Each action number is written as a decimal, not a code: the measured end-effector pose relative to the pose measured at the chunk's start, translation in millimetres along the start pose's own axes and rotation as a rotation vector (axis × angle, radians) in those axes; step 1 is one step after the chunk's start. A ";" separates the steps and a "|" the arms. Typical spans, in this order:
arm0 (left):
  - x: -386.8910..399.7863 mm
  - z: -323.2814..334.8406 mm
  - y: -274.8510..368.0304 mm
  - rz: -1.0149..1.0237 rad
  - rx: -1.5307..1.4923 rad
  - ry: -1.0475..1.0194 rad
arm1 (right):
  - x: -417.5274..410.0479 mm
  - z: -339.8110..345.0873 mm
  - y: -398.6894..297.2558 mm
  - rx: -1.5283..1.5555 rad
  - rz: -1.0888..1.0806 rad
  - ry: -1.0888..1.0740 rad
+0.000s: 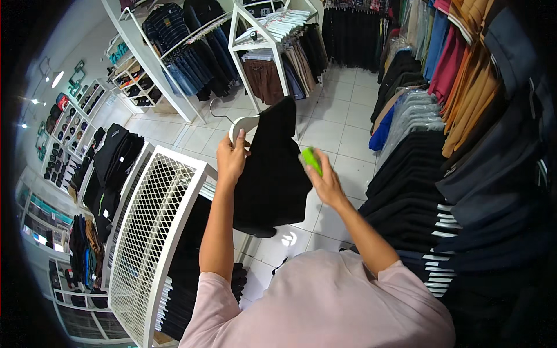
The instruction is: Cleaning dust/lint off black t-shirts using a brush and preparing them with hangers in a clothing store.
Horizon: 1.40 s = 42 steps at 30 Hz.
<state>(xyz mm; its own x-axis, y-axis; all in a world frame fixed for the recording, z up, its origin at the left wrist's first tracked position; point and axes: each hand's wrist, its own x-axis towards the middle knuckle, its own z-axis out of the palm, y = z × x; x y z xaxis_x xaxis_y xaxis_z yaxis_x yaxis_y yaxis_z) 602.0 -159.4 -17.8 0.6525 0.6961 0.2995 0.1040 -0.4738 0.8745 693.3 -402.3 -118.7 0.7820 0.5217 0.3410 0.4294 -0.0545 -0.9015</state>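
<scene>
A black garment [274, 174] hangs on a white hanger [242, 127] with a metal hook, held up over the tiled floor. My left hand [232, 158] grips the hanger at its shoulder, the thumb lying on top near the hook. In my right hand [324, 176] is a bright green brush [311, 161], its pale underside turned towards the garment. The brush is close to the garment's right edge; whether it touches the cloth I cannot tell. The garment's far shoulder covers the rest of the hanger.
A white rack with a mesh panel [148, 226] stands close on the left. Dark hanging clothes [404, 182] line the right side, with orange garments [472, 104] above. Ahead is a white display frame [256, 48] with trousers and hangers.
</scene>
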 end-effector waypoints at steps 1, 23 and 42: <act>-3.0 -0.5 5.1 0.012 0.042 0.011 | 14.3 -1.6 -11.9 0.008 -0.081 0.071; -67.2 -51.8 31.1 -0.060 -0.039 -0.056 | 54.3 28.2 -41.9 -0.316 -0.523 0.253; -77.2 -57.1 23.0 -0.066 -0.111 0.003 | 60.5 -11.2 10.3 -0.381 -0.225 0.572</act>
<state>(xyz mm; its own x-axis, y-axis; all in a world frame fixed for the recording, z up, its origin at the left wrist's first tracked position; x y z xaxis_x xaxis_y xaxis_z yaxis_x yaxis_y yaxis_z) 511.1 -193.2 1.0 0.6446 0.7254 0.2414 0.0622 -0.3645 0.9291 750.1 -380.8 -104.4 0.7254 0.0338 0.6875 0.6539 -0.3461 -0.6728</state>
